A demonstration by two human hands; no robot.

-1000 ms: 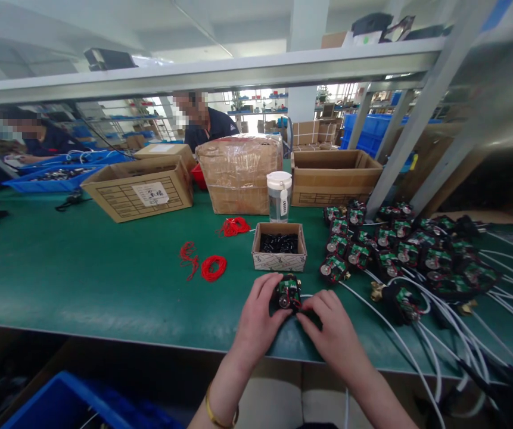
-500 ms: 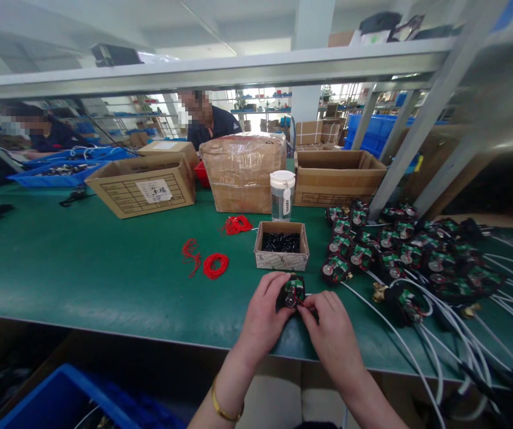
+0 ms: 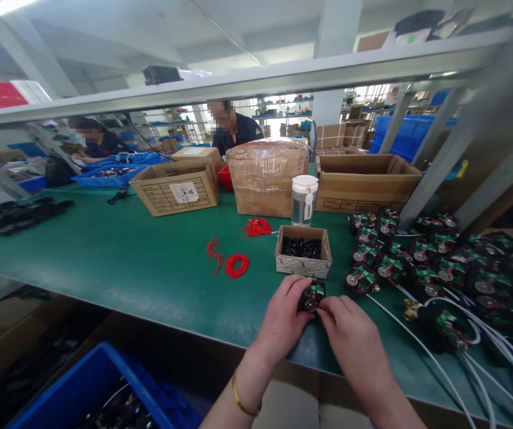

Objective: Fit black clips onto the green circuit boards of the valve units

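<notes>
My left hand (image 3: pixel 285 313) is closed around the side of a small black housing with a green circuit board and a round metal part (image 3: pixel 313 296), held at the table's front. My right hand (image 3: pixel 350 328) pinches at the housing's lower right edge, where thin red and black wires run; what exactly sits between its fingertips is too small to make out. Just behind the housing stands a small carton of black parts (image 3: pixel 303 266). Many similar housings with green boards (image 3: pixel 390 269) lie to the right, with white cables (image 3: pixel 417 336) trailing from them.
Red wire bundles (image 3: pixel 237 266) lie on the green table (image 3: pixel 149 256) left of the carton. A lidded cup (image 3: pixel 304 202) and cardboard boxes (image 3: pixel 265 185) stand behind. A blue bin (image 3: pixel 117 357) is below the front edge. Two people sit across the table, under a shelf beam (image 3: pixel 256 77).
The camera view has turned left, so everything sits further right in the picture. Both hands stay at the housing, and my right fingertips remain at its lower edge.
</notes>
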